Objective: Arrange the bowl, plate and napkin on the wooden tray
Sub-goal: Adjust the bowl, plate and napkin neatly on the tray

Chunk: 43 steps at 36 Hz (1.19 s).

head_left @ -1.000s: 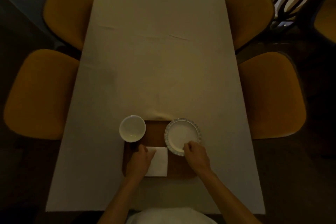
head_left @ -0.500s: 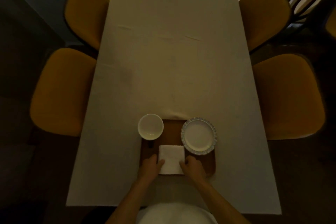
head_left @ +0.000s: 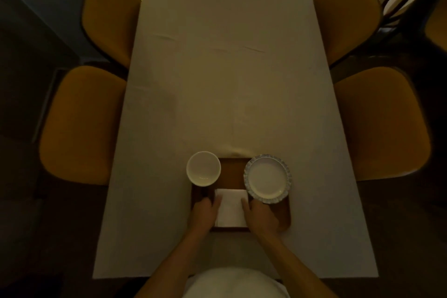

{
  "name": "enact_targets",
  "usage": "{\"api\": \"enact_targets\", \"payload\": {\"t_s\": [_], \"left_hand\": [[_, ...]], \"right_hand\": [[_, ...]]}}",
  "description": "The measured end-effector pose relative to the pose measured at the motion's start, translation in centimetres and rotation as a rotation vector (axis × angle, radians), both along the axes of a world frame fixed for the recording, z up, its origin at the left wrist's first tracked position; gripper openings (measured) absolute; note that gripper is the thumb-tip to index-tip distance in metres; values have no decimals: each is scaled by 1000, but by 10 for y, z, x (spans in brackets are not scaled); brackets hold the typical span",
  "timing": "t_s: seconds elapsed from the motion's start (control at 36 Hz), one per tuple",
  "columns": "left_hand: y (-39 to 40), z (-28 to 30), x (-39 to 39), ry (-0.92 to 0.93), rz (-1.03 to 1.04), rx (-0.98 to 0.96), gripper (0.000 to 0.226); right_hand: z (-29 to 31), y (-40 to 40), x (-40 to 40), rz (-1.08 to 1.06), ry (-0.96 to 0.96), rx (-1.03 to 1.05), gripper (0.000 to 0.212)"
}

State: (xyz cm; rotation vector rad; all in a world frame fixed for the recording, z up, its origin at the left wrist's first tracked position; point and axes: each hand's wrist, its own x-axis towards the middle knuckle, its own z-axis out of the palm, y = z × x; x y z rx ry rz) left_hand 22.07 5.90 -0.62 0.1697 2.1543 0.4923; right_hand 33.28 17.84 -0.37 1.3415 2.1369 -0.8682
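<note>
A wooden tray (head_left: 232, 173) lies near the table's front edge. A white bowl (head_left: 203, 168) stands on its far left corner, overhanging the edge. A white plate (head_left: 267, 178) with a patterned scalloped rim sits on the far right corner. A folded white napkin (head_left: 231, 208) lies flat on the tray's near middle. My left hand (head_left: 204, 213) rests on the napkin's left edge and my right hand (head_left: 260, 216) on its right edge, fingers pressing its sides.
The long table (head_left: 227, 80) wears a pale cloth with a few creases. Two mustard-yellow chairs (head_left: 82, 123) stand on the left and two more chairs (head_left: 379, 123) on the right. Dark floor surrounds them.
My right hand left the plate and came to the napkin's right edge. The napkin shifted toward the tray's middle and both hands now flank it.
</note>
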Motion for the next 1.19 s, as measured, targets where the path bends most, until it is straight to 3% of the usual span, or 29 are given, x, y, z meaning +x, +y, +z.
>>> {"api": "enact_targets", "payload": {"t_s": [0.25, 0.5, 0.61, 0.86, 0.92, 0.97, 1.19], "left_hand": [[-4, 1, 0, 65, -120, 18, 38], [-14, 0, 12, 11, -122, -60, 47], [-17, -3, 18, -9, -186, -77, 37], [-28, -1, 16, -37, -121, -14, 22], [-33, -5, 18, -55, -179, -24, 35], [-34, -6, 18, -59, -190, -18, 35], [-40, 20, 20, 63, -42, 84, 35]], "right_hand": [[-4, -3, 3, 51, -17, 26, 45], [-11, -3, 26, 123, -18, -86, 39], [-12, -5, 28, 149, -6, -96, 32], [-5, 9, 32, 193, -3, -151, 33], [-5, 11, 36, 218, -17, -162, 33], [-4, 13, 37, 238, -28, -153, 30], [19, 13, 29, 65, 89, -130, 31]]}}
